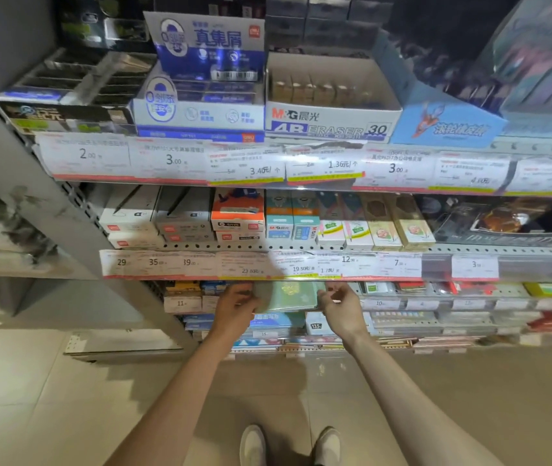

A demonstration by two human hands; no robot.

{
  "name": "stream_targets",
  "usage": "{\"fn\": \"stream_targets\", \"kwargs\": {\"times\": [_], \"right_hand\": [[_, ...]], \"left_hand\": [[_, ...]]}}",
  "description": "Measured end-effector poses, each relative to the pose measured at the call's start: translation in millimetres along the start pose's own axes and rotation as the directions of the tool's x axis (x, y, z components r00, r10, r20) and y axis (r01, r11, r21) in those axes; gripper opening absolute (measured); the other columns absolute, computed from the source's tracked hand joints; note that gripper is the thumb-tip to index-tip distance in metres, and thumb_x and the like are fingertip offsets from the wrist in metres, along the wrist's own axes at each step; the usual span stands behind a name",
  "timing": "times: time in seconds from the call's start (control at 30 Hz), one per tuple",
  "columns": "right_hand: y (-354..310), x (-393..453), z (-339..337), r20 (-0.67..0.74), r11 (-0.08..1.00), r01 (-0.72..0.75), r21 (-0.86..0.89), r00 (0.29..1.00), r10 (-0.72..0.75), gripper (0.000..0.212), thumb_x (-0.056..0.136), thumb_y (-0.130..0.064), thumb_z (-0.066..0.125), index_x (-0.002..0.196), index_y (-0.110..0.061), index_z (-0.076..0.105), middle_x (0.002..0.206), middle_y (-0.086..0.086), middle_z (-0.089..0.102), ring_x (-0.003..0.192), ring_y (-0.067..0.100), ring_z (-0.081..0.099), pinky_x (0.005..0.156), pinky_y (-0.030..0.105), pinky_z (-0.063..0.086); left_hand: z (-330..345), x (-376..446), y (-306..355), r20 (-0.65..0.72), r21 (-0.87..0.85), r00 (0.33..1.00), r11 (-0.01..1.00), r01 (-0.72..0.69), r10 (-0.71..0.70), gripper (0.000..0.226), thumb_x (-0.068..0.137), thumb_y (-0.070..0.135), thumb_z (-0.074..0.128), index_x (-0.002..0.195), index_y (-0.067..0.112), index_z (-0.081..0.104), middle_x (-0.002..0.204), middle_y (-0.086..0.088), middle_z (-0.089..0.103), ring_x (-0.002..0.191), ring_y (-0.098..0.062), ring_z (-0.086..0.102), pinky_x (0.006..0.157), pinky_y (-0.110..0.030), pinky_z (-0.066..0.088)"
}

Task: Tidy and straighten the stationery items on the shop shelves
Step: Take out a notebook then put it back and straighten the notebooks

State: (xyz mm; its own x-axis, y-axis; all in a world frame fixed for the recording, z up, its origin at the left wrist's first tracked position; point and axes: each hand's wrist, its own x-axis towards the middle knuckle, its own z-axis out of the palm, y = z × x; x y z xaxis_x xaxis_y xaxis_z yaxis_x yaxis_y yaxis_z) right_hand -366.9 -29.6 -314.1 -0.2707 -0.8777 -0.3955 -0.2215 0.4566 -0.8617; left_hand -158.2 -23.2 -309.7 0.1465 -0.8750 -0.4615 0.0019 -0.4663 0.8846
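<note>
A pale green flat pack (287, 295) sits at the front of the third shelf down, just under the price-label strip (261, 265). My left hand (236, 306) grips its left edge with curled fingers. My right hand (338, 304) pinches its right edge between thumb and fingers. Both arms reach forward from below. The back of the pack is hidden under the shelf above.
Eraser boxes (328, 109) fill the top shelf and pencil boxes (237, 213) the second. More packs (180, 290) and price tags line the lower shelves to both sides. A grey upright (49, 196) stands at the left. My shoes (288, 445) are on the tiled floor.
</note>
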Motion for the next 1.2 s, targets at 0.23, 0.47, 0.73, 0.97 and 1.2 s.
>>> {"fn": "stream_targets", "kwargs": {"times": [0.23,0.47,0.73,0.97,1.2], "right_hand": [[15,-18,-13,0.204,0.995,-0.101,0.025,0.974,0.094,0.024,0.098,-0.011,0.051,0.118,-0.022,0.055,0.083,0.008,0.057,0.077,0.022,0.053,0.077,0.037,0.048],[29,-18,-15,0.18,0.987,-0.134,-0.091,0.972,0.149,0.014,0.095,-0.019,0.056,0.106,-0.011,0.055,0.069,0.003,0.054,0.059,0.016,0.048,0.064,0.029,0.041],[12,-2,-8,0.184,0.996,-0.091,-0.012,0.979,0.092,0.036,0.099,-0.02,0.059,0.13,-0.006,0.047,0.075,0.016,0.049,0.071,0.02,0.049,0.053,0.015,0.041],[45,-25,-20,0.182,0.991,-0.118,-0.067,0.975,0.129,0.032,0.095,-0.021,0.064,0.124,-0.01,0.054,0.062,0.003,0.059,0.055,0.01,0.052,0.059,0.02,0.043],[67,-57,-55,0.216,0.995,-0.095,-0.023,0.971,0.098,0.025,0.094,-0.018,0.066,0.117,-0.015,0.055,0.078,0.011,0.062,0.066,0.017,0.058,0.064,0.026,0.051]], "left_hand": [[2,6,-14,0.075,0.089,0.997,0.996,0.006,-0.013,0.008,0.093,0.024,0.064,0.1,0.02,0.061,0.095,-0.009,0.066,0.077,-0.015,0.061,0.069,-0.026,0.048],[8,16,-16,0.101,0.077,0.995,0.997,-0.023,0.015,0.015,0.093,0.016,0.065,0.108,0.012,0.063,0.101,0.0,0.069,0.091,-0.014,0.064,0.073,-0.021,0.049],[-1,6,-27,0.155,0.162,0.988,0.986,-0.033,0.008,0.02,0.096,0.019,0.06,0.115,0.015,0.057,0.107,0.002,0.064,0.098,-0.012,0.061,0.073,-0.02,0.046],[-3,-21,-49,0.197,0.207,0.98,0.978,-0.036,-0.006,0.018,0.097,0.018,0.059,0.114,0.022,0.053,0.109,0.005,0.064,0.095,-0.005,0.059,0.075,-0.02,0.048],[18,-73,-66,0.163,0.164,0.987,0.986,-0.022,-0.006,0.015,0.096,0.018,0.061,0.103,0.03,0.055,0.109,0.005,0.067,0.098,-0.01,0.065,0.075,-0.017,0.053]]}}
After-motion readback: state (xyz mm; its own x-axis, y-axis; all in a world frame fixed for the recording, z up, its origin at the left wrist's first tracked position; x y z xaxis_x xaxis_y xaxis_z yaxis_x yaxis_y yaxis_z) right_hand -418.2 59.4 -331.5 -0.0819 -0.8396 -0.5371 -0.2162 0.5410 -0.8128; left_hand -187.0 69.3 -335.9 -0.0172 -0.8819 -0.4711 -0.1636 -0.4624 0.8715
